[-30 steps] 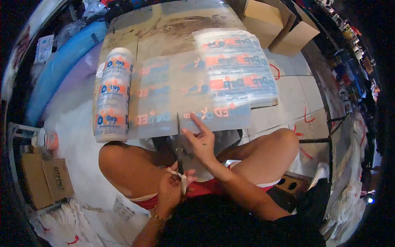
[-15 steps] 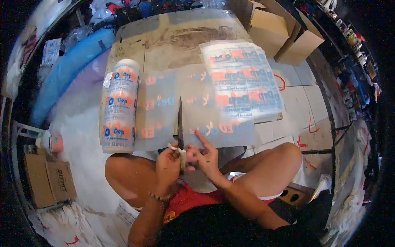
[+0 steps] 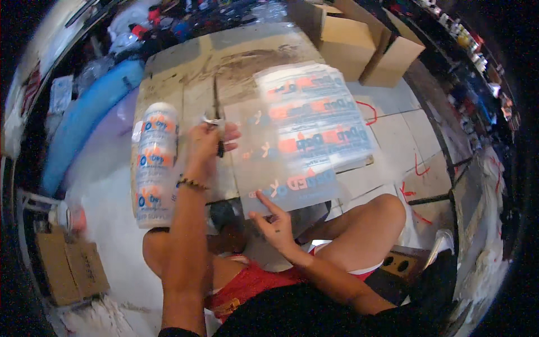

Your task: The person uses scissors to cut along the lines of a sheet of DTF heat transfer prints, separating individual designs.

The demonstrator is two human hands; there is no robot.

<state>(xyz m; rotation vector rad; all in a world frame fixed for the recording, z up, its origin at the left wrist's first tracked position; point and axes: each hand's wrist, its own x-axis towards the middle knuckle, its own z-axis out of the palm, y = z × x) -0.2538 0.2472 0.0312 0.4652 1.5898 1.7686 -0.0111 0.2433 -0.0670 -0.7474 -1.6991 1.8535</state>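
My left hand (image 3: 206, 140), blurred by motion, is closed on a knife (image 3: 215, 98) with a dark blade and a pale wrapping near its handle. The blade points away from me over the wooden board (image 3: 191, 90). My right hand (image 3: 275, 224) has its index finger and thumb apart at the near left corner of a clear printed plastic sheet (image 3: 259, 163). That sheet's right part lies over a stack of printed plastic sheets (image 3: 314, 112). To the left stands a thick roll of the same printed plastic (image 3: 157, 168), its loose edge near my left forearm.
Open cardboard boxes (image 3: 348, 48) stand at the far right, beside floor tiles with red marks (image 3: 415, 165). A long blue plastic-covered bundle (image 3: 90, 123) curves along the left. Another cardboard box (image 3: 70, 267) sits at the lower left. My bent knees flank the near edge.
The knife in my left hand has moved away from me and left, and the sheet now lies parted from the roll. My right hand has moved down slightly, its finger still at the sheet.
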